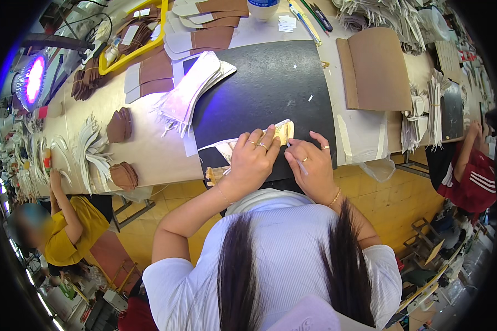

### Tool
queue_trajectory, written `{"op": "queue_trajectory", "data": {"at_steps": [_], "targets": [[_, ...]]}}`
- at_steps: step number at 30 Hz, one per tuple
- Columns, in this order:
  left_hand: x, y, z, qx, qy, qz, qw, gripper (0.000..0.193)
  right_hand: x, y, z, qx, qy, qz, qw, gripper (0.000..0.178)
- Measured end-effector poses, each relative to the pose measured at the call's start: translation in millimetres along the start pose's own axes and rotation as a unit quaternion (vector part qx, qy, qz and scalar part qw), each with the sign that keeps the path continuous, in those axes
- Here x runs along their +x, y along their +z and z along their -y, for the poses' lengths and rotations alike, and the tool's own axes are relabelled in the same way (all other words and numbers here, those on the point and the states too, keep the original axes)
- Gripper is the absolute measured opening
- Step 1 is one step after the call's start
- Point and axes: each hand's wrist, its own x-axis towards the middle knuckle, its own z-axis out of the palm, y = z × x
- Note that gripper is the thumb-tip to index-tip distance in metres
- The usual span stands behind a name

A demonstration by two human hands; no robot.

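Lamp [34,80], round and glowing violet-white, stands at the far left, above a co-worker in a mustard-yellow shirt [77,234]. Next come a fanned bundle of thin white strips [91,146] and two small stacks of brown pieces [120,126], with a yellow plastic tray [137,55] behind them. A tied-looking bundle of pale, frayed-ended flat pieces [196,85] slants over the left edge of a black rectangular mat [276,77], its stringy ends toward the lower left. On the mat's near part lies a flat, tapering cream-and-tan piece [285,131]; its long axis slopes gently up from left to right, the thin point at the left and the broad end at the right. The left hand [253,151] rests across its middle, fingers outstretched on top, not clenched. The right hand [312,160] is at the broad end, fingers bent; I cannot tell whether they pinch it. Farther right lie a folded brown sheet [378,69] and bundled white pieces [417,118], then a person in a red top [472,179].
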Motion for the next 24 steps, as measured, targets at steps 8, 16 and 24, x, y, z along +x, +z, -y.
{"op": "queue_trajectory", "data": {"at_steps": [8, 16, 24], "targets": [[0.2, 5.7, 8.1, -0.112, -0.012, -0.041, 0.993, 0.017, 8.3, -7.7, -17.5, 0.106, 0.046, -0.107, 0.988, 0.011], [6.9, -6.6, 3.9, -0.176, -0.054, 0.011, 0.983, 0.016, 12.9, 2.8, -25.6, 0.336, 0.167, -0.092, 0.922, 0.032], [1.8, -73.3, 14.1, -0.219, -0.185, -0.013, 0.958, 0.024, 4.0, 16.3, -24.7, 0.118, 0.061, -0.068, 0.989, 0.015]]}}
